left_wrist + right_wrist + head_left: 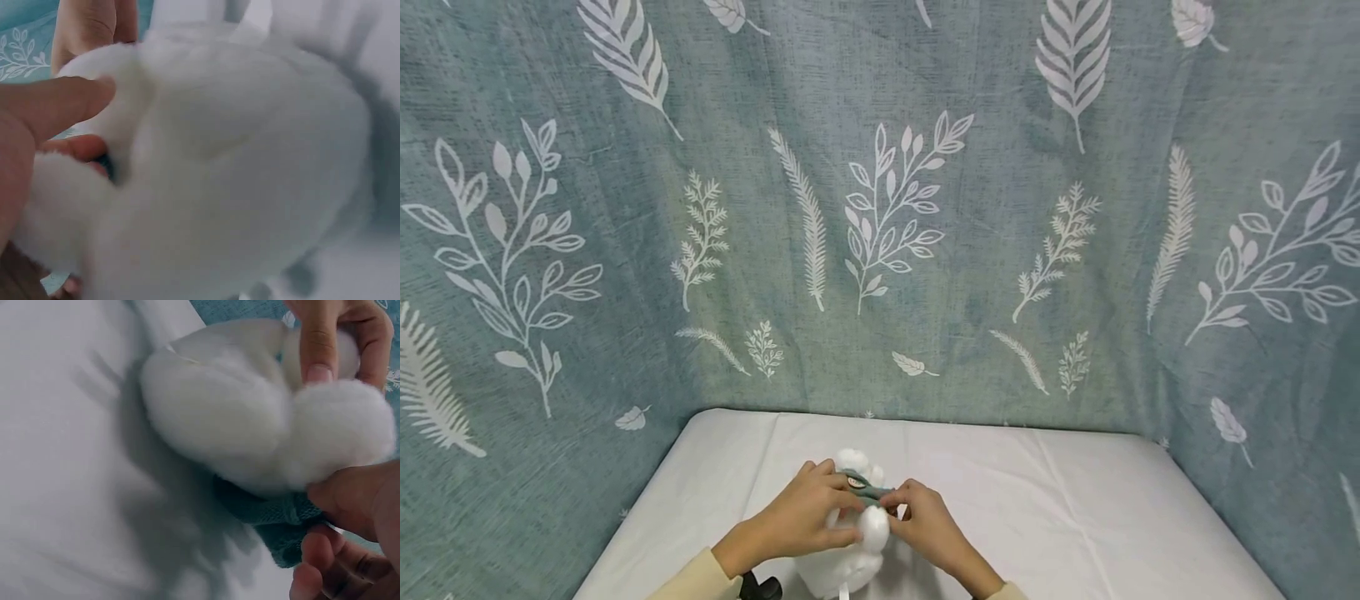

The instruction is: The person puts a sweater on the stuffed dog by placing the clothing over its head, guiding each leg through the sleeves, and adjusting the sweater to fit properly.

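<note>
While I watch from the head view, both hands meet over one soft toy at the near middle of the worktop.

Toy: a white plush toy (850,554) sits on the white-covered worktop (1075,500), wearing a teal knitted band (868,489).
Left grip: my left hand (801,517) wraps the toy's upper left side, thumb (56,106) pressed into the fluff, fingers curled round it.
Right grip: my right hand (925,521) is clamped on the teal knit at the toy's right side; the right wrist view shows the knit (275,519) between thumb and fingers, just under a white fluffy lobe (340,431).
Position: the toy lies between the two grips, touching both.
Doubt: the left wrist view is blurred, so I cannot tell which part of the toy the thumb presses.
Backdrop: a teal leaf-print cloth (880,208) hangs behind.
</note>
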Demonstrator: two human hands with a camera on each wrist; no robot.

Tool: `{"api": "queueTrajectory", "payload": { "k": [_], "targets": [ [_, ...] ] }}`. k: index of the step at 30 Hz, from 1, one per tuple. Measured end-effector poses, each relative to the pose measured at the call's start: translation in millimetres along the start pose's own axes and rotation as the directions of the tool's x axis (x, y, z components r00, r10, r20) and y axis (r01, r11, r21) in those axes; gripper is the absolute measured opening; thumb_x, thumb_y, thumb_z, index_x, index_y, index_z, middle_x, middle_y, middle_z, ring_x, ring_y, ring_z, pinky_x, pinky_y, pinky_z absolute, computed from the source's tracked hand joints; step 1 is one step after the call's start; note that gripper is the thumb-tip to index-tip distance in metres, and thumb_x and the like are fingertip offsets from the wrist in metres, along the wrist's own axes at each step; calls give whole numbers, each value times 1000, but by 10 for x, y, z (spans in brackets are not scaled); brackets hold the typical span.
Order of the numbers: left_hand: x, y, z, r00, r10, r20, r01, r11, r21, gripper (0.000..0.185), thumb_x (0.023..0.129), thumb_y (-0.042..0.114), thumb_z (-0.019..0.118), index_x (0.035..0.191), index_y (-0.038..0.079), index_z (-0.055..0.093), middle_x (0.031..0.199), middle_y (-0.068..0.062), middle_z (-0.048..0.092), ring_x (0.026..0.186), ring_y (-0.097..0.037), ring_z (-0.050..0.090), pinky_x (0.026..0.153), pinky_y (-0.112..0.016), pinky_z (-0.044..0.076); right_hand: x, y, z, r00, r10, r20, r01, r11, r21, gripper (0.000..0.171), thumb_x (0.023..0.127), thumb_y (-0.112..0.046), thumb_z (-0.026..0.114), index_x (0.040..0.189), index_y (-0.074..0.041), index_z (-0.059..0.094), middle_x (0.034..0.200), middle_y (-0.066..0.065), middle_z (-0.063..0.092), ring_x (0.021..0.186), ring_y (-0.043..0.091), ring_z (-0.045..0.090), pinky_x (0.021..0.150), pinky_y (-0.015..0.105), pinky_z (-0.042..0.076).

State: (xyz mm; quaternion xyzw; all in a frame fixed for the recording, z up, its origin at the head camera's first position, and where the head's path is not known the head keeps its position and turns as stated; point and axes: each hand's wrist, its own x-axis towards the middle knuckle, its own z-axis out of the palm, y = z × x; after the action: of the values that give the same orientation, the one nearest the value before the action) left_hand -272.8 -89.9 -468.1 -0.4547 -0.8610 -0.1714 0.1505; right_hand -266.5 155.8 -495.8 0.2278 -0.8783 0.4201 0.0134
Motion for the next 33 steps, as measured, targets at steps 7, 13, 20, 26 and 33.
{"api": "queueTrajectory", "payload": {
  "k": [7, 13, 20, 26, 33],
  "targets": [
    [-7, 6, 95, 1000, 15, -20, -11, 989, 150, 40, 88, 62, 73, 118, 36, 77, 80, 18, 47, 76, -3, 27, 69, -26, 24, -54, 30, -7, 992, 124, 33, -128, 984, 127, 15, 98, -29, 72, 98, -14, 75, 94, -1, 61, 71, 15, 53, 56, 26, 46],
    [12, 26, 140, 987, 23, -159, 13, 976, 217, 23, 89, 57, 75, 89, 34, 79, 82, 12, 38, 77, -6, 19, 69, -26, 21, -15, -47, -108, 980, 190, 63, -200, 923, 328, 15, 100, -23, 65, 102, -8, 68, 83, 8, 59, 61, 13, 47, 50, 24, 42],
    [57, 42, 188, 960, -15, -279, 93, 958, 271, 32, 84, 51, 81, 67, 26, 73, 83, 6, 36, 79, -11, 21, 69, -29, 26, -7, -157, -187, 993, 107, 52, -118, 934, 337, 16, 102, -25, 66, 101, -9, 70, 101, 5, 61, 71, 13, 50, 59, 24, 44],
    [135, 90, 247, 940, -81, -330, 202, 914, 352, 33, 77, 42, 87, 59, 22, 69, 81, 3, 36, 77, -16, 25, 68, -31, 26, -50, -283, -140, 996, -72, 50, 57, 966, 252, 10, 101, -22, 67, 97, -14, 71, 97, 2, 59, 76, 10, 52, 68, 24, 46],
    [112, 87, 299, 934, -134, -331, 237, 925, 296, 26, 74, 35, 90, 71, 16, 73, 89, 1, 41, 83, -17, 31, 72, -32, 34, -70, -341, -101, 993, -115, 12, 112, 984, 140, 11, 100, -32, 70, 103, -22, 75, 91, -5, 59, 70, 7, 50, 61, 23, 45]
  ]
}}
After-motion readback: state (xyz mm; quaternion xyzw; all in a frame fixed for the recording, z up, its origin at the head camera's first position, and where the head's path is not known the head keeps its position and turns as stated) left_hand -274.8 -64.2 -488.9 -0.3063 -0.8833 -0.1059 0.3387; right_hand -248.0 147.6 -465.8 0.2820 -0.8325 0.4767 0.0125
